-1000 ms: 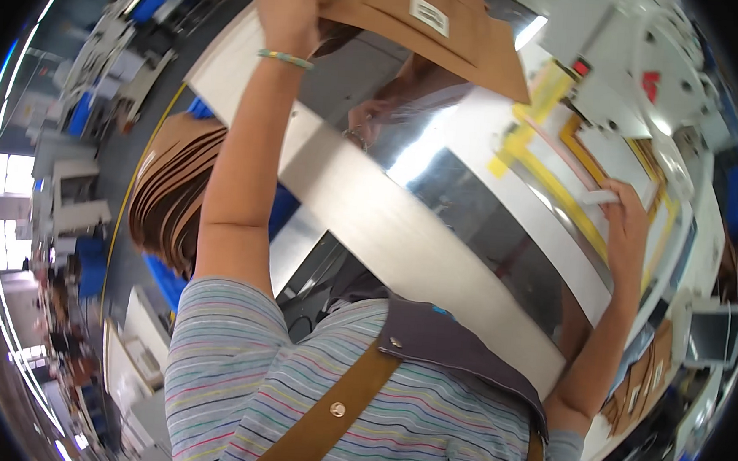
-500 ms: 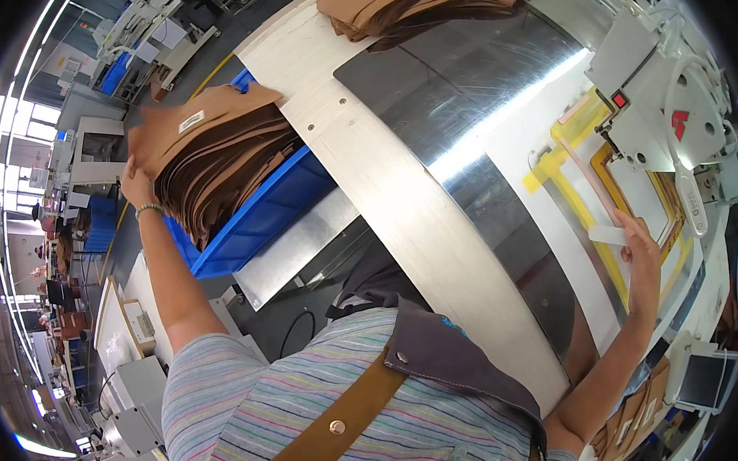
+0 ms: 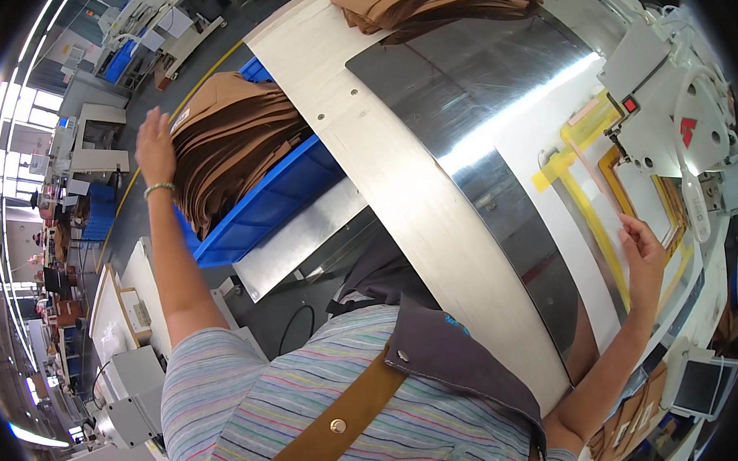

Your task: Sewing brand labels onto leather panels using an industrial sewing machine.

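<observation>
My left hand [image 3: 155, 148] is raised with its fingers stretched out and slightly smeared by motion, holding nothing. It is beside the left edge of a thick stack of brown fabric pieces [image 3: 243, 142], which stands in a blue bin [image 3: 269, 203]. My right hand [image 3: 643, 257] hovers over the yellow-edged template frame [image 3: 594, 215] under the head of a white sewing machine [image 3: 667, 122]. Its fingers are curled together, and whatever they may hold is hidden.
Another brown fabric stack [image 3: 425, 4] lies at the far end of the pale worktable [image 3: 405, 199]. A shiny metal plate [image 3: 446, 83] covers the table's middle. At the lower right are more brown pieces [image 3: 628, 415] and a small screen [image 3: 704, 384].
My left hand has let go of the top brown piece's edge and moved up and slightly right. The white strip seen at my right fingers no longer shows; that hand has barely moved.
</observation>
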`<state>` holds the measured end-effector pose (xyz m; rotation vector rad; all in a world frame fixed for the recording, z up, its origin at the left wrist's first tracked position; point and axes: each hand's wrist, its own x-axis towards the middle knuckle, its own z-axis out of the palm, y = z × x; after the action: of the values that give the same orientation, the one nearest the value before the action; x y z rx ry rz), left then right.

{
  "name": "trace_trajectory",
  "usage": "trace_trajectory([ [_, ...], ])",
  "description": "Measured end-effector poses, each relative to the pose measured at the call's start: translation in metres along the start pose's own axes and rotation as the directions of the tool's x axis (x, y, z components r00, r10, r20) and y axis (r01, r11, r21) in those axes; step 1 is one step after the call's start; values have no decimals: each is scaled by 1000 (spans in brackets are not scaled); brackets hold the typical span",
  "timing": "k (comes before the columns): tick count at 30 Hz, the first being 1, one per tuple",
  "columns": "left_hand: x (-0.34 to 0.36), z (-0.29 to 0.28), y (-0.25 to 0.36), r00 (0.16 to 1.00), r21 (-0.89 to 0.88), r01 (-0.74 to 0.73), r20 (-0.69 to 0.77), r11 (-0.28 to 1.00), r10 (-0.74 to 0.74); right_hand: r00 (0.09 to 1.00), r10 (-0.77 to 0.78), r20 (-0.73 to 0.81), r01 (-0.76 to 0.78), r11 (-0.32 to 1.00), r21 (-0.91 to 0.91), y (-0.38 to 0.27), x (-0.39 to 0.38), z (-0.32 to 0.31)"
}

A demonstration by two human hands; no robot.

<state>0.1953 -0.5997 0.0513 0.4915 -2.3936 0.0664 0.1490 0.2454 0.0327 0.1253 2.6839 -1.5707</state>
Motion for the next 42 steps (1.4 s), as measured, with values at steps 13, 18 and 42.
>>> trace_trajectory([
  [13,-85,51,49,986,346,-74,-114,935,121,1000,3,-4,-3,1000,-11,7,0,3],
  [18,-17,31,63,947,294,16,303,956,-109,1000,-25,-14,23,996,-81,12,2,-4],
  [42,86,114,213,862,-380,-466,9,799,507,910,-2,-415,-173,907,-384,-1,42,-94],
])
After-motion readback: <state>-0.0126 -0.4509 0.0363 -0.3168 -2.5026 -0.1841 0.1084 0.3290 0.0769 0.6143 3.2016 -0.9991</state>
